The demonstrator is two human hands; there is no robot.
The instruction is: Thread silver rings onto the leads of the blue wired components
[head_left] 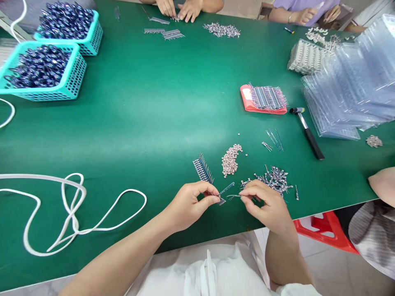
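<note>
My left hand (197, 202) pinches a narrow blue-grey strip (227, 188) with small teeth along one edge. Close to its right, my right hand (268, 201) grips a small part with thin wire leads (235, 196) between thumb and fingers. The lead ends point toward the strip; whether they touch it I cannot tell. Just beyond my left hand lies a row of small blue parts with wire leads (203, 167). A pile of small round beige pieces (230, 160) sits past my hands. Loose parts with wire leads (274, 179) are heaped beside my right hand.
Teal baskets of dark shiny parts (80, 43) stand far left, and a white cord (72, 213) loops near them. At right are a hammer (310, 135), a red pad with leaded parts (262, 110) and stacked clear trays (345, 90). Co-workers' hands (182, 9) work across the table.
</note>
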